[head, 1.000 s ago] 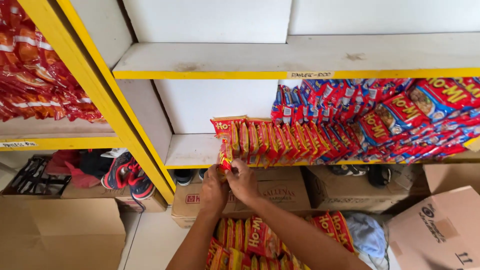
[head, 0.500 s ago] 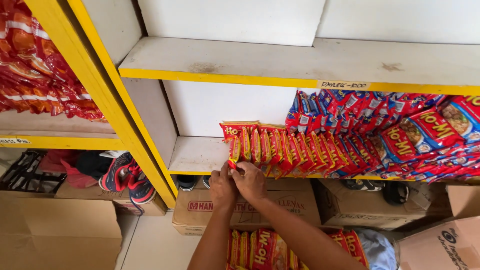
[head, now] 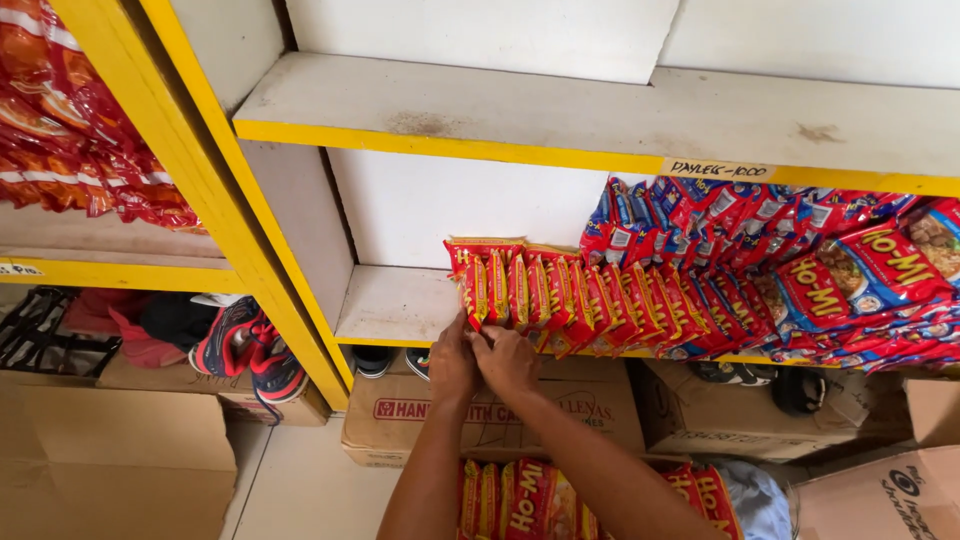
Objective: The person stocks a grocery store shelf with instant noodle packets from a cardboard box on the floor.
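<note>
Both hands meet at the front edge of the shelf (head: 395,305), pressed side by side at the foot of the leftmost noodle packet (head: 472,290). The left hand (head: 452,362) has its fingers pinched shut on the packet's lower edge; the right hand (head: 507,360) closes beside it, fingertips on the same edge or its neighbour's, though the exact contact is hidden by the knuckles. This two-handed grip low on the packet looks meant to keep the thin, floppy pack standing on edge.

Just above the grip, the packet stands upright at the open end of a row of packets (head: 590,305) running off to the right of the grip, each on edge and leaning on the next. As the end piece it has support on one side only, which would explain why it is held. Left of the grip the shelf board is bare, up to the yellow-edged upright (head: 240,230).

Farther right and above the grip, blue-and-red packets (head: 760,250) lie stacked more loosely. Directly below the grip, between the forearms, more packets (head: 520,500) sit in an open box. Behind the wrists, cartons (head: 400,415) stand on the floor, and shoes (head: 245,350) lie well to the left of the grip.
</note>
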